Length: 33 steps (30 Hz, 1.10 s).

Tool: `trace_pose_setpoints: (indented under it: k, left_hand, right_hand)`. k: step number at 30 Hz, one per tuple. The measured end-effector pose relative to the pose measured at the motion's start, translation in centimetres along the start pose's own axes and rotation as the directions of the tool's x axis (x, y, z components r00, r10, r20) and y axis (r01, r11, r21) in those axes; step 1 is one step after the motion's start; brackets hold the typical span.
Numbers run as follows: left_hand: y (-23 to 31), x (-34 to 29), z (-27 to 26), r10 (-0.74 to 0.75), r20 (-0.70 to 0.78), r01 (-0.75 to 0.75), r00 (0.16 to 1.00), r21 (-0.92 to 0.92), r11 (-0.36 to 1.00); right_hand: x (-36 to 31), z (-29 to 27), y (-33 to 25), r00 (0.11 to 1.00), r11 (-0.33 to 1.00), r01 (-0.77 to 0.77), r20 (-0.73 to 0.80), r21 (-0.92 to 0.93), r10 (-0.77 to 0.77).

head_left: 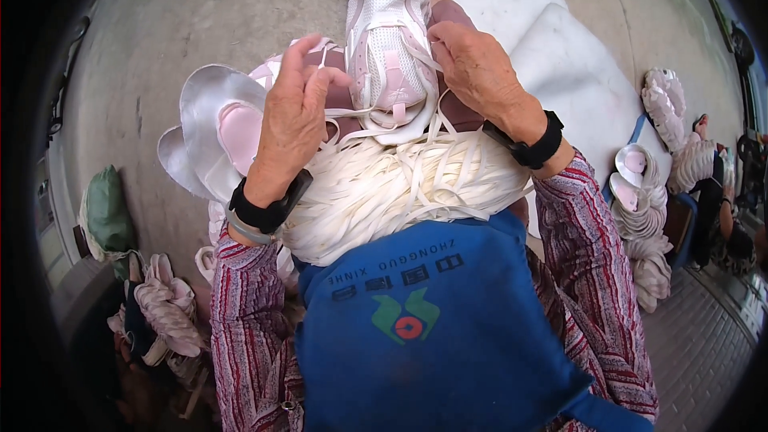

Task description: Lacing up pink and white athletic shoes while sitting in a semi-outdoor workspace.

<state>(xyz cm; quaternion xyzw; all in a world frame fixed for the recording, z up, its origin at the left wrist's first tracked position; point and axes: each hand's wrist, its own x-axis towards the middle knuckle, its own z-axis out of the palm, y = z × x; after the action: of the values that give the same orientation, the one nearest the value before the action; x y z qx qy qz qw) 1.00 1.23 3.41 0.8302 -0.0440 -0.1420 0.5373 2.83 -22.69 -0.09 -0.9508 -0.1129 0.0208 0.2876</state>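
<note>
A white and pale pink sneaker upper [390,56] lies across my lap, toe pointing away, with white laces threaded through part of its eyelets. At its left side is my left hand [298,108], fingers bent around a thin white shoelace [323,56]. Close against the upper's right edge, my right hand [482,72] has its fingers curled in a pinch, and a lace runs up to them. The fingertips of this hand are partly hidden. Below the upper, a thick bundle of loose white laces [400,188] covers my lap above a blue apron [432,328].
Silvery shoe pieces with pink insides [220,116] rest left of my left hand. A white sheet [552,56] spreads over the floor at right. Stacked shoe uppers [640,208] stand farther right, near another person. A green sack [110,212] and more uppers [168,304] are at left.
</note>
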Motion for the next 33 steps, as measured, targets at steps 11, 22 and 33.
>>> trace_pose_setpoints:
  k: [11, 22, 33]
  left_hand:
    - [0.0, -1.4, -0.4, -0.134, 0.175, 0.187, 0.975, -0.334, 0.924]
    - [1.1, -2.6, 1.7, -0.167, 0.295, 0.339, 0.941, -0.817, 0.468]
    - [0.6, -3.3, 0.6, -0.061, 0.298, 0.294, 0.953, -0.849, 0.44]
  right_hand:
    - [-1.8, -2.7, -4.1, 0.912, 0.625, -0.386, 0.383, 0.678, 0.147]
    - [-4.9, 0.1, -10.4, 0.963, 0.332, -0.237, 0.174, 0.913, 0.208]
    - [-5.6, 0.6, -11.8, 0.956, 0.325, -0.289, 0.251, 0.9, 0.153]
